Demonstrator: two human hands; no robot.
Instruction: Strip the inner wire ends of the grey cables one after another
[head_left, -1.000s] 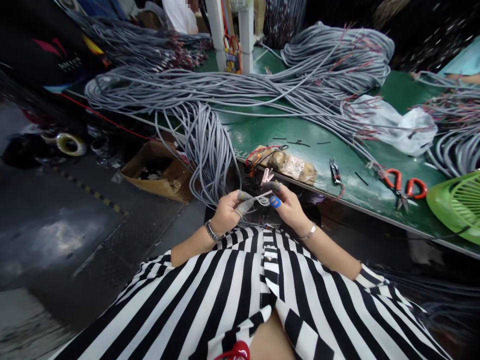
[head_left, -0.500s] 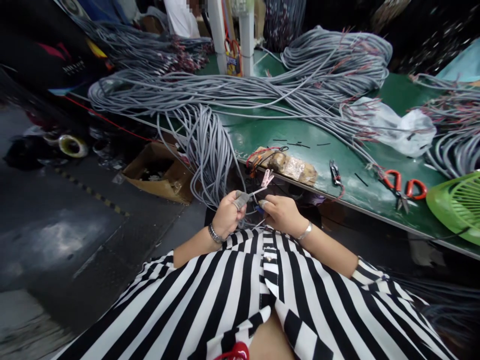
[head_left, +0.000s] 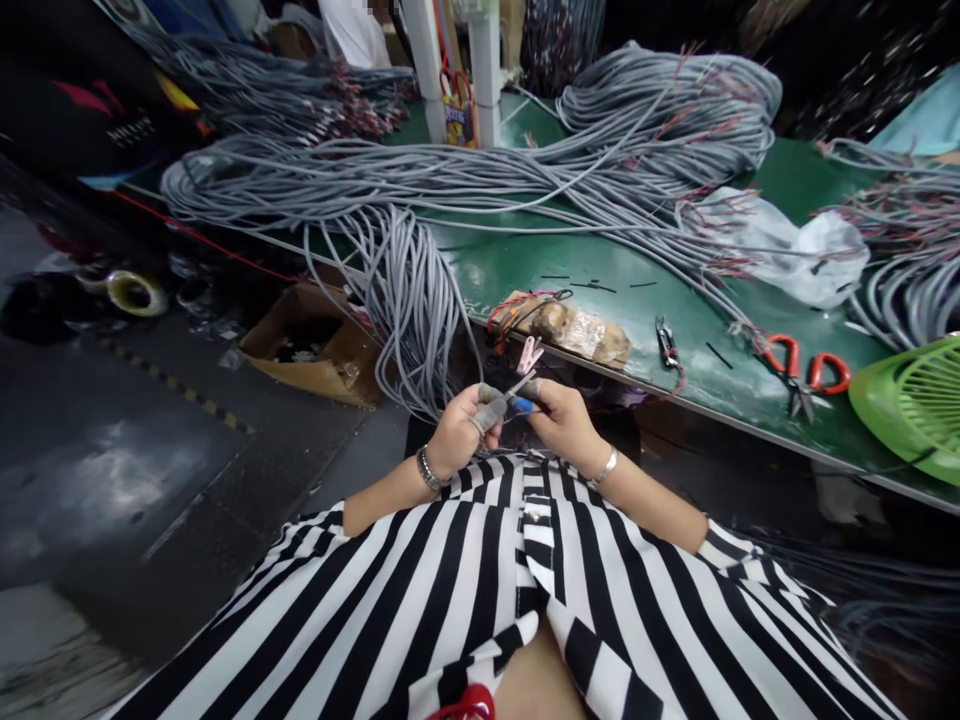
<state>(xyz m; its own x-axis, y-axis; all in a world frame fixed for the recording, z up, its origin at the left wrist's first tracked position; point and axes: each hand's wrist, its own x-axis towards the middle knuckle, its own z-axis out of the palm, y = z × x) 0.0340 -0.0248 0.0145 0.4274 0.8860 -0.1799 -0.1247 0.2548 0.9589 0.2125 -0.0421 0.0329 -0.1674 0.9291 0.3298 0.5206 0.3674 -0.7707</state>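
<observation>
My left hand (head_left: 466,428), with grey covers on the thumb and a finger, is pinched round a grey cable (head_left: 516,387) in front of my body. Close beside it, my right hand (head_left: 559,415) has its covered fingertips, one of them blue, pressed together at the same cable. A pink clip (head_left: 529,354) stands just beyond the fingers, near the table edge. Behind it lies a wrapped block (head_left: 585,335) with red and black wires. Gray cables (head_left: 412,310) hang over the edge to the left.
The green table (head_left: 517,262) bears long grey cable bundles (head_left: 360,178), small cutters (head_left: 665,342), red-handled scissors (head_left: 801,385), a clear plastic bag (head_left: 814,255) and a green basket-like object (head_left: 911,410). A cardboard box (head_left: 307,350) stands below at left. A person in white (head_left: 356,35) is behind.
My right hand has turned and moved up to the cable beside my left fingers, its blue fingertip now showing clearly. The view has shifted slightly.
</observation>
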